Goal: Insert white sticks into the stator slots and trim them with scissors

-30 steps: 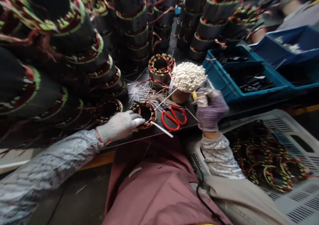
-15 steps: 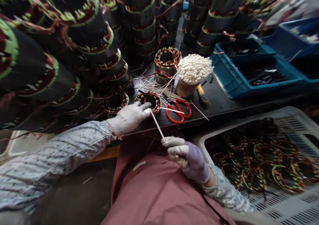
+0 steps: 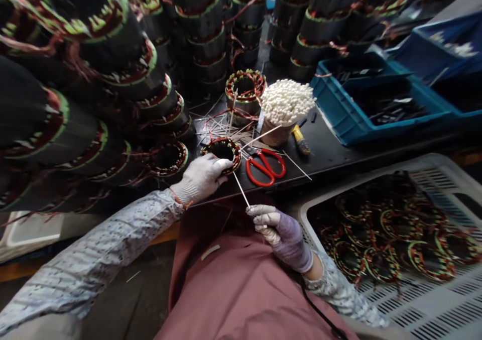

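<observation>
A motor stator [image 3: 236,165], a dark ring with red windings and pale green insulation, sits near the table's front edge. My left hand [image 3: 205,174], in a white glove, grips its near side, with the thumb at the rim. A thin white cable tie [image 3: 241,190] stretches straight from the stator's near side to my right hand [image 3: 276,232]. The right hand, in a whitish and purple glove, pinches the tie's end over my lap. Another white tie [image 3: 261,137] sticks out from the stator's right side. Red-handled scissors [image 3: 265,166] lie just right of it.
Behind stand a tub [image 3: 276,133] of white ties, another stator [image 3: 244,106] and loose white strips [image 3: 222,129]. A yellow-handled tool [image 3: 300,140] and blue bins [image 3: 361,116] are right. Stacked stators [image 3: 143,104] crowd the left. A white crate [image 3: 417,302] of wound rings stands lower right.
My left hand has drawn back from over the stator's opening to its near rim. The tie on the right side now points up and right. My right hand still pinches its tie.
</observation>
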`<action>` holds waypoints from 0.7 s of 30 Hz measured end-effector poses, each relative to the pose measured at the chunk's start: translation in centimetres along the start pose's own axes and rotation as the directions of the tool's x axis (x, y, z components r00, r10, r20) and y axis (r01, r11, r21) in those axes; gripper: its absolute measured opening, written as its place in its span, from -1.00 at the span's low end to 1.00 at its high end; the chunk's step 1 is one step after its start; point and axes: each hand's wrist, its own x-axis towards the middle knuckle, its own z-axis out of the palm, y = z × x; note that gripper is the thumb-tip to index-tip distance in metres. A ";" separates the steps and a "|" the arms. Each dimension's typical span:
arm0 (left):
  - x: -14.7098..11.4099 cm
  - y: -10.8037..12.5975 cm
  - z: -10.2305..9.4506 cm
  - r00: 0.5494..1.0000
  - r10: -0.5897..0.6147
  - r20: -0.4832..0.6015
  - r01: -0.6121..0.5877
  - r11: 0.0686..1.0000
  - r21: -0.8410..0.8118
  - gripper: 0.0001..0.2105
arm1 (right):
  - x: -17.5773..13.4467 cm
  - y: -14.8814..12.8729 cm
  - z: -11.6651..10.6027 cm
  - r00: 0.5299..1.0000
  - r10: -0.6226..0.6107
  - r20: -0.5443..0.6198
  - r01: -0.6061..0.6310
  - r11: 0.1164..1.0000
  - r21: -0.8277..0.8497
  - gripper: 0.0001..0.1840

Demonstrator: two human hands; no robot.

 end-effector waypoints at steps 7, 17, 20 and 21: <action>0.1 0.2 -0.5 1.000 -0.012 -0.010 0.011 1.000 -0.014 -0.69 | 0.5 0.1 -0.1 1.000 0.020 0.006 -0.020 0.999 -0.026 -0.77; 0.1 -0.2 -0.3 0.990 -0.140 0.012 0.141 0.986 -0.091 -0.44 | 5.3 5.6 3.4 0.973 -0.144 -0.180 0.135 0.989 -0.063 -0.88; -0.5 0.0 0.8 0.972 -0.182 -0.147 0.147 0.964 -0.221 -0.57 | 6.9 5.6 3.8 0.965 -0.152 -0.213 0.141 0.988 -0.065 -0.89; -0.7 0.1 1.2 0.959 -0.192 -0.210 0.136 0.957 -0.255 -0.59 | 7.2 5.3 3.7 0.969 -0.124 -0.215 0.112 0.992 -0.065 -0.89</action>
